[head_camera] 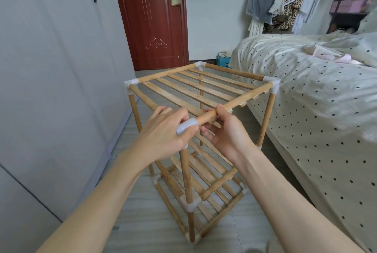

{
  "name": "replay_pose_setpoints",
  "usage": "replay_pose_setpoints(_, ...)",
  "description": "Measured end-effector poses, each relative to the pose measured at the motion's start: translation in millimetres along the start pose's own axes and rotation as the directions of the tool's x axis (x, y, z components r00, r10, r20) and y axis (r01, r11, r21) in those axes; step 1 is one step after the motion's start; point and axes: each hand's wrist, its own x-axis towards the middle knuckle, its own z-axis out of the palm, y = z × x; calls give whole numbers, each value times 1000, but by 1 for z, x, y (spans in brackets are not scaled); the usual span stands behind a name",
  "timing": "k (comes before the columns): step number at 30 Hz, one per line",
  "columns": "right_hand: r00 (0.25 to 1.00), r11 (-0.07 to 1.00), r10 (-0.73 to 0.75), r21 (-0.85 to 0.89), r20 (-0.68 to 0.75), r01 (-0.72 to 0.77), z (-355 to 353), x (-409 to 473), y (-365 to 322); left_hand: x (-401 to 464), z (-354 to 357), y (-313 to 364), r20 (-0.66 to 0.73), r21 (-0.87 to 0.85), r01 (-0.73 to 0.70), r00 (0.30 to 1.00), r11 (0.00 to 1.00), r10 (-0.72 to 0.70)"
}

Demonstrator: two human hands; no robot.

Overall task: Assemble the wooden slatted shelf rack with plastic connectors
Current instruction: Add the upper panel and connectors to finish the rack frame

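Fingers (184,119) at near top corner of wooden shelf rack (201,97)
Left hand (163,130) grips white plastic connector (186,126); right hand (224,130) pinches front rail (244,99) entering it; rack stands on floor (142,222) beside bed (306,89)

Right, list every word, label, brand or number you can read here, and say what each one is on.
No legible text anywhere.
Blue box on the floor by the polka-dot bed: any print is too small and blurred to read.
Dark red wooden door: carved ornament only, no lettering.
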Motion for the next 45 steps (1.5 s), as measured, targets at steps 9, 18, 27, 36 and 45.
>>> replay_pose_setpoints(9,999,999,35,20,-14,-35,5,-1,2,5,-8,-7,181,18,59,982,998,-62)
replay_pose_setpoints(18,999,1000,27,2,-22,-27,5,-3,3,7,-13,-6,264,89,101,957,991,-121)
replay_pose_setpoints(27,999,998,30,-51,15,-29,2,-3,5,12,-9,3,265,107,135,951,985,-159)
replay_pose_setpoints(36,997,994,72,-79,-5,-72,2,-14,17,-3,4,-7,158,-55,127,981,990,-117)
replay_pose_setpoints(45,922,811,-295,-577,-252,102,-8,-20,-5,-1,16,-14,-91,-436,116,981,892,-172)
